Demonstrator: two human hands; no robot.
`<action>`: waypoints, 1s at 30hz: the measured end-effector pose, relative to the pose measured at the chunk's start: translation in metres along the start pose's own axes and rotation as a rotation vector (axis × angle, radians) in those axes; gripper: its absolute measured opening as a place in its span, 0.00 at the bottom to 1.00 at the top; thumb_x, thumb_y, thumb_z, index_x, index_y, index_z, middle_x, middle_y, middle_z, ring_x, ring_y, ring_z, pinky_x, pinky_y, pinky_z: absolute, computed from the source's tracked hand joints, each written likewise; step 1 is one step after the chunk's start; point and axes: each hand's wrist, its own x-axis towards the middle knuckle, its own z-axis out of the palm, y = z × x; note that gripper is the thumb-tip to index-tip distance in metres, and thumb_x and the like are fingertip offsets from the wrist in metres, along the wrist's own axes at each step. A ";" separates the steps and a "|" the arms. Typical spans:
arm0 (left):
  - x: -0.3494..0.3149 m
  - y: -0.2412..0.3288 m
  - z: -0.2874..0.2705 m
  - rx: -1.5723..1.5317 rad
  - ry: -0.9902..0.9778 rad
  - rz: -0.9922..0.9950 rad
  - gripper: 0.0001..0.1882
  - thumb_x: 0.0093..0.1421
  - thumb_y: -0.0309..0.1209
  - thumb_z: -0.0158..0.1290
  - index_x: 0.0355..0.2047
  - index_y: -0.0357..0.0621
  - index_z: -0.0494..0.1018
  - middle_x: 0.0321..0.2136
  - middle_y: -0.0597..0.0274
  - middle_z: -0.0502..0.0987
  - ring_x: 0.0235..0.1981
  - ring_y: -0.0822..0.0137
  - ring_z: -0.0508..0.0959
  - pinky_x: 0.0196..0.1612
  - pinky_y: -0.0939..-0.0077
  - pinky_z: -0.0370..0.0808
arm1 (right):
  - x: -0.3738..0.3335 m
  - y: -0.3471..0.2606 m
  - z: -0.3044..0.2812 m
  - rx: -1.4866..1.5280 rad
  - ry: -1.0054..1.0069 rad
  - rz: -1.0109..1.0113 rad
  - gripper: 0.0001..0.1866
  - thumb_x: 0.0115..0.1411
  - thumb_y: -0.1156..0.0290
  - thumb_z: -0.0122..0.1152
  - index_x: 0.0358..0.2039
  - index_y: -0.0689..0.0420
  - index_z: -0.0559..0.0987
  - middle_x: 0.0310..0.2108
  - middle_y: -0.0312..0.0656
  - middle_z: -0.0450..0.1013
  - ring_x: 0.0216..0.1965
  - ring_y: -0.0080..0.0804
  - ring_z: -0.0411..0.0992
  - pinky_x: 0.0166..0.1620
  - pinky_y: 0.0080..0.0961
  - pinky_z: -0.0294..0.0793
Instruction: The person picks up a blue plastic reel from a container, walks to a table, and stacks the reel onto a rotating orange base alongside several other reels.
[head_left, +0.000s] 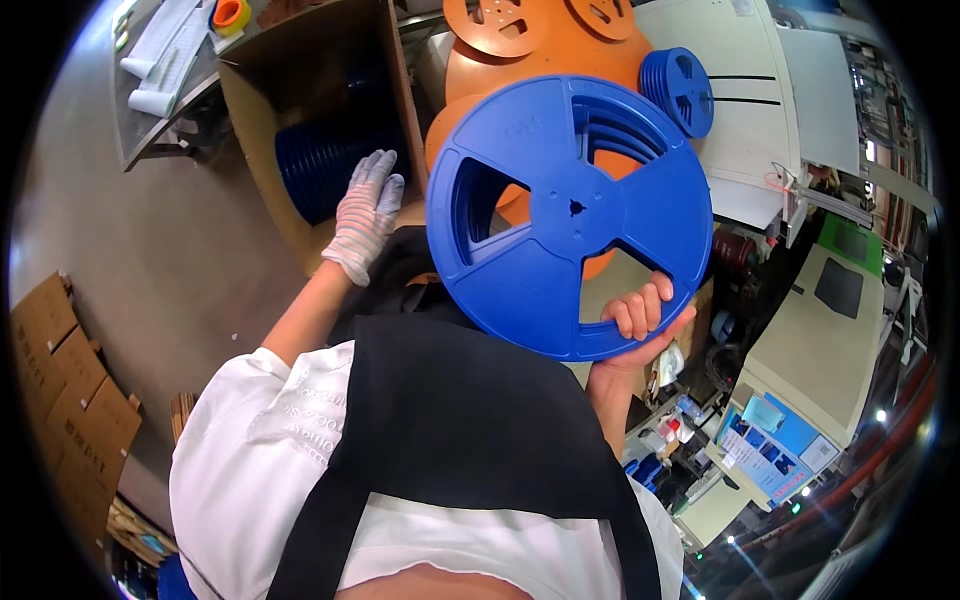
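**Blue reel held up in right hand; gloved left hand at carton edge**

Right hand: bare, fingers curled through one of the wedge-shaped openings of a large round blue plastic reel, clenched on its lower right rim. Reel is held up facing the camera, clear of any surface, its flat face nearly filling the middle of the view. Three spokes and the small hub hole are visible.

Left hand: in a striped knit work glove, fingers straight and spread slightly, grasping nothing. It lies against the right wall of an open brown cardboard carton, just left of the reel's left rim, not touching the reel.

Inside the carton: a stack of dark blue reels, lying against the carton's lower right side.

Behind the held reel: a pile of orange plastic reels, partly covered by it. A smaller stack of blue reels stands at the left edge of a white bench, near the held reel's upper right rim.

Open room: bare grey floor left of the carton; flattened brown boxes at the far left edge.
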 end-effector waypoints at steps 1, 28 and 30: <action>0.001 0.007 -0.004 -0.038 0.030 0.025 0.21 0.64 0.38 0.47 0.55 0.43 0.68 0.55 0.45 0.69 0.59 0.46 0.64 0.60 0.60 0.62 | 0.001 0.001 -0.001 0.012 -0.017 0.000 0.21 0.61 0.51 0.57 0.38 0.56 0.65 0.14 0.28 0.54 0.14 0.16 0.53 0.22 0.18 0.53; 0.001 0.083 -0.059 -2.182 -0.499 -0.508 0.34 0.53 0.52 0.53 0.52 0.39 0.64 0.39 0.54 0.72 0.43 0.61 0.75 0.55 0.62 0.70 | 0.021 0.041 0.037 -0.888 0.410 0.118 0.23 0.66 0.53 0.46 0.45 0.64 0.69 0.31 0.49 0.76 0.29 0.37 0.76 0.37 0.35 0.78; -0.003 0.080 -0.064 -2.215 -0.516 -0.477 0.35 0.52 0.53 0.53 0.52 0.39 0.64 0.39 0.54 0.72 0.43 0.61 0.75 0.56 0.61 0.70 | 0.022 0.044 0.035 -0.923 0.470 0.101 0.20 0.66 0.55 0.48 0.43 0.63 0.70 0.31 0.50 0.76 0.29 0.37 0.76 0.36 0.35 0.78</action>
